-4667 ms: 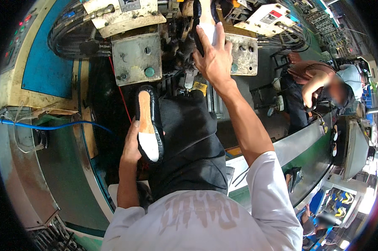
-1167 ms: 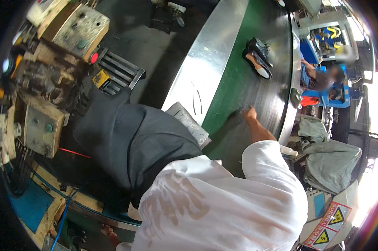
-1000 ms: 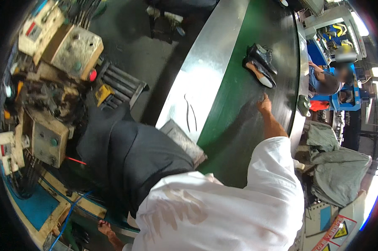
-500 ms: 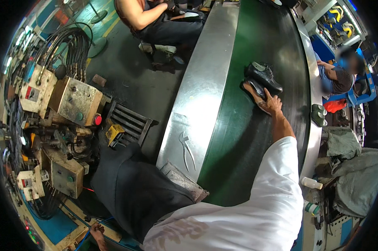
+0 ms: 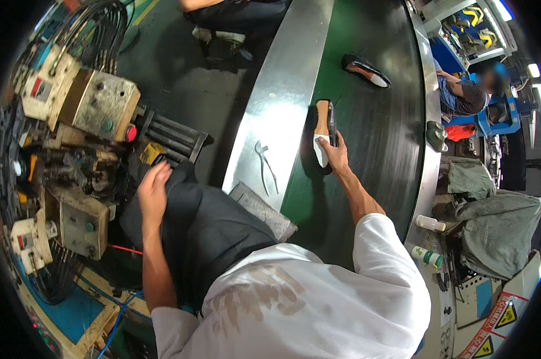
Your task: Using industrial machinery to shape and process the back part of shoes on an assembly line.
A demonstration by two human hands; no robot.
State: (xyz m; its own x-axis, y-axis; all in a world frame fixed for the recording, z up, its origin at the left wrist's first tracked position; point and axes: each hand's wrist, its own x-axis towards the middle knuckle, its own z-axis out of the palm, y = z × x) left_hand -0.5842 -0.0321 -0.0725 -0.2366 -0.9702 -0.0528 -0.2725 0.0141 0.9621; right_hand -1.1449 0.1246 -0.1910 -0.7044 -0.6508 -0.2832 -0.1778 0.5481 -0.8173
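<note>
My right hand (image 5: pixel 336 154) grips a black shoe (image 5: pixel 322 119) by its white end, thumb across it. This shoe is held bottom up over the near left side of the green conveyor belt (image 5: pixel 303 206), showing a tan and white underside. Farther up the belt lies a second black shoe (image 5: pixel 366 70), also turned over and apart from my hand. My left hand (image 5: pixel 155 188) is raised over my dark-trousered leg, near a small yellow part (image 5: pixel 152 154) by the machine. Its fingers are stretched out, slightly blurred, with nothing visible in them.
Pliers (image 5: pixel 264 165) and a grey block (image 5: pixel 259 209) rest on the metal ledge (image 5: pixel 246 158) left of the belt. Machine boxes (image 5: pixel 100 107) crowd the left. One person (image 5: pixel 468 96) sits across the belt; another (image 5: pixel 240 18) sits ahead. A bottle (image 5: pixel 430 224) stands at the right.
The shoes, earlier side by side, are now apart. My right hand has brought one nearer and leftward; the other lies bottom up farther away. My left hand has risen from the lower left.
</note>
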